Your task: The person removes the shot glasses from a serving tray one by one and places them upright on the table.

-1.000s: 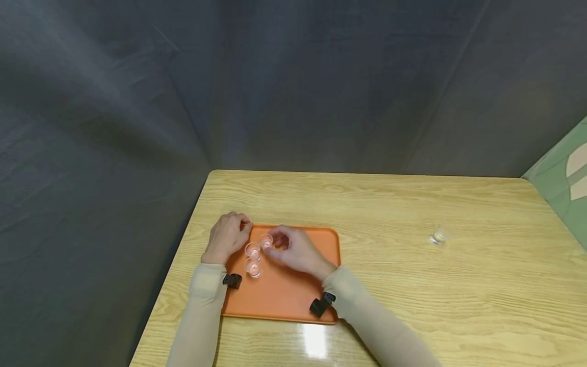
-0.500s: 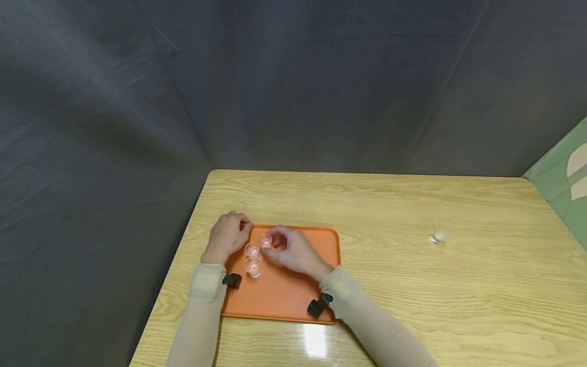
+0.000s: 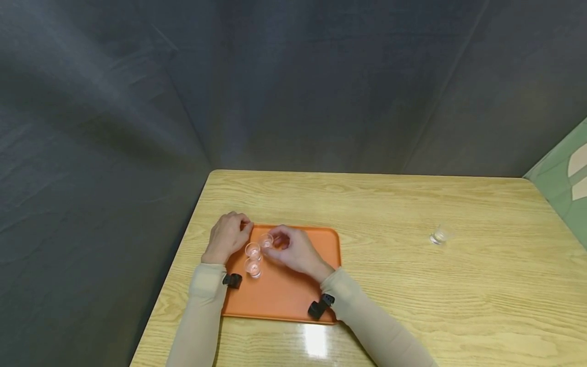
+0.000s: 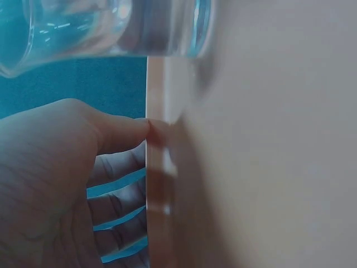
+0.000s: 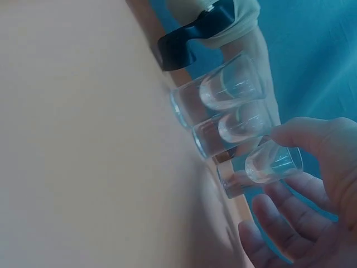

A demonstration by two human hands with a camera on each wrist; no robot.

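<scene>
Head view: three shot glasses [image 3: 253,251] stand on an orange tray [image 3: 277,298] between the left hand [image 3: 227,237] and right hand [image 3: 297,251]. Left wrist: thumb and fingers pinch the tray's rim [image 4: 158,223]. Right wrist: thumb and forefinger pinch the end glass [image 5: 272,163].

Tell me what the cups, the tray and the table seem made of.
Cups: probably smooth, clear glass; thick bases and bright highlights suggest it, though hard plastic is possible. Tray: likely satin moulded plastic, from its even orange colour and rounded corners. Table: glossy wood or wood-look laminate, showing grain and a bright reflection.
</scene>
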